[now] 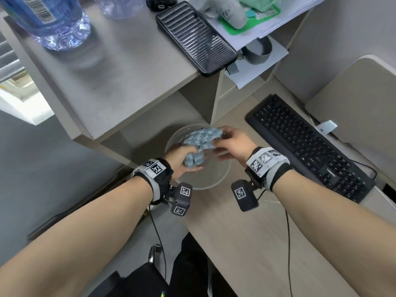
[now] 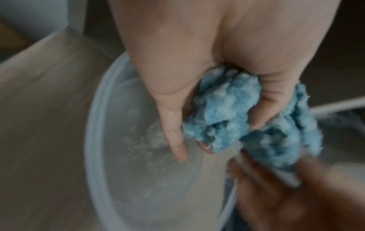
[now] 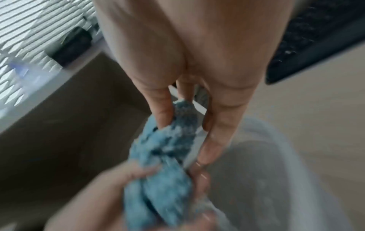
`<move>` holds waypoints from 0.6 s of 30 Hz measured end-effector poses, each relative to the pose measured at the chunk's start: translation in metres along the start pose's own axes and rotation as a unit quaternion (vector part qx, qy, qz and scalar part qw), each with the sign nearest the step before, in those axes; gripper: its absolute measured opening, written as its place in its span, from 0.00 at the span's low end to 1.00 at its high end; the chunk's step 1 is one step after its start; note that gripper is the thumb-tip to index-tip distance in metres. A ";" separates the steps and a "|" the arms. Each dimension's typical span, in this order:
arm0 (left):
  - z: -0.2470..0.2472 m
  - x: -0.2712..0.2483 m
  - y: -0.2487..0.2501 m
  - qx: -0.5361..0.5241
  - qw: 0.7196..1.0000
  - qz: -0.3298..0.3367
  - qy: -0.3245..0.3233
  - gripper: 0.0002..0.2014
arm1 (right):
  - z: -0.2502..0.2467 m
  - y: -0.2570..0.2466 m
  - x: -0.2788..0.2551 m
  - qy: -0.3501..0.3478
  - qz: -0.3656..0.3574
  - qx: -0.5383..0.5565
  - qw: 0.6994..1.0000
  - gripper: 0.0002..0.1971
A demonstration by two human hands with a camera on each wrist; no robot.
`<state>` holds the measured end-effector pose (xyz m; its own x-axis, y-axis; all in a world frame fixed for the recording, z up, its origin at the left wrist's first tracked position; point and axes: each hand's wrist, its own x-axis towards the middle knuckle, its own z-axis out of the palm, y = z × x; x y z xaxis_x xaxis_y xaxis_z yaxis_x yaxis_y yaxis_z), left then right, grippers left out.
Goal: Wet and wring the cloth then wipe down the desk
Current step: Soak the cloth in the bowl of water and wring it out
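Observation:
A fluffy blue cloth (image 1: 201, 140) is bunched up above a clear plastic bowl (image 1: 218, 179) that stands on the wooden desk (image 1: 246, 243). My left hand (image 1: 184, 157) grips the cloth's near end (image 2: 223, 115), with wet fingers pointing down into the bowl (image 2: 102, 140). My right hand (image 1: 231, 142) pinches the far end of the cloth (image 3: 173, 137) between thumb and fingers. The cloth looks wet and twisted between both hands. Water shimmers at the bottom of the bowl.
A black keyboard (image 1: 308, 146) lies on the desk right of the bowl. Above the bowl juts a grey shelf (image 1: 120, 78) carrying a water bottle (image 1: 49, 20), a black ribbed case (image 1: 195, 37) and papers (image 1: 261, 20). Camera cables hang from both wrists.

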<state>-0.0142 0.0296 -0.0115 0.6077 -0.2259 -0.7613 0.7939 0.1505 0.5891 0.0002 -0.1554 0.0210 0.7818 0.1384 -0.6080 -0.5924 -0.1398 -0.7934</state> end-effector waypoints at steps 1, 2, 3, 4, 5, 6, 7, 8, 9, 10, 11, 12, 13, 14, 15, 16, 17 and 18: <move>0.001 -0.001 0.002 -0.044 0.999 -0.003 0.003 0.21 | 0.002 0.004 -0.001 0.015 -0.017 -0.089 0.996 0.12; 0.002 -0.002 0.005 -0.080 0.997 -0.005 0.007 0.21 | 0.005 0.008 -0.001 0.031 -0.039 -0.152 0.987 0.10; 0.004 -0.002 0.006 -0.109 0.994 -0.006 0.009 0.20 | 0.009 0.012 -0.001 0.042 -0.063 -0.192 0.979 0.08; 0.007 -0.003 0.008 -0.135 0.991 -0.010 0.012 0.20 | 0.013 0.015 0.000 0.047 -0.087 -0.228 0.969 0.07; 0.010 -0.004 0.008 -0.160 0.987 -0.015 0.013 0.20 | 0.017 0.019 0.001 0.050 -0.103 -0.268 0.957 0.08; 0.012 -0.004 0.008 -0.179 0.983 -0.020 0.013 0.20 | 0.020 0.022 0.003 0.051 -0.115 -0.311 0.942 0.09; 0.015 -0.005 0.009 -0.192 0.981 -0.024 0.011 0.20 | 0.022 0.024 0.005 0.052 -0.118 -0.356 0.926 0.09; 0.017 -0.005 0.008 -0.194 0.980 -0.027 0.011 0.21 | 0.024 0.027 0.006 0.052 -0.118 -0.398 0.908 0.10; 0.021 -0.006 0.008 -0.186 0.982 -0.030 0.007 0.20 | 0.026 0.029 0.006 0.047 -0.117 -0.436 0.891 0.12; 0.024 -0.006 0.007 -0.167 0.985 -0.028 0.000 0.18 | 0.027 0.031 0.007 0.036 -0.118 -0.464 0.877 0.14; 0.026 -0.005 0.006 -0.138 0.990 -0.024 -0.006 0.16 | 0.028 0.032 0.006 0.021 -0.119 -0.483 0.867 0.16; 0.027 -0.003 0.005 -0.100 0.995 -0.020 -0.008 0.13 | 0.027 0.034 0.007 0.004 -0.126 -0.497 0.858 0.16; 0.026 -0.003 0.006 -0.057 0.998 -0.015 0.005 0.12 | 0.026 0.034 0.006 -0.015 -0.134 -0.504 0.853 0.16; 0.024 -0.002 0.008 -0.016 1.000 -0.008 0.025 0.12 | 0.024 0.034 0.004 -0.040 -0.138 -0.502 0.853 0.15; 0.021 -0.002 0.011 0.024 0.999 -0.006 0.045 0.13 | 0.021 0.034 0.002 -0.069 -0.132 -0.488 0.860 0.14; 0.016 0.002 0.013 0.062 0.996 -0.004 0.057 0.14 | 0.016 0.032 0.000 -0.089 -0.122 -0.461 0.875 0.16; 0.013 0.004 0.016 0.099 0.993 0.000 0.067 0.17 | 0.012 0.029 0.000 -0.095 -0.101 -0.421 0.896 0.17; 0.011 0.007 0.019 0.142 0.987 0.011 0.078 0.21 | 0.008 0.026 0.001 -0.078 -0.077 -0.362 0.926 0.18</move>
<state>0.0048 0.0206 -0.0030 0.6382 -0.0705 -0.7666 0.7564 -0.1276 0.6415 -0.0161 -0.1507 0.0000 0.7743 0.3439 -0.5312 -0.1458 -0.7199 -0.6786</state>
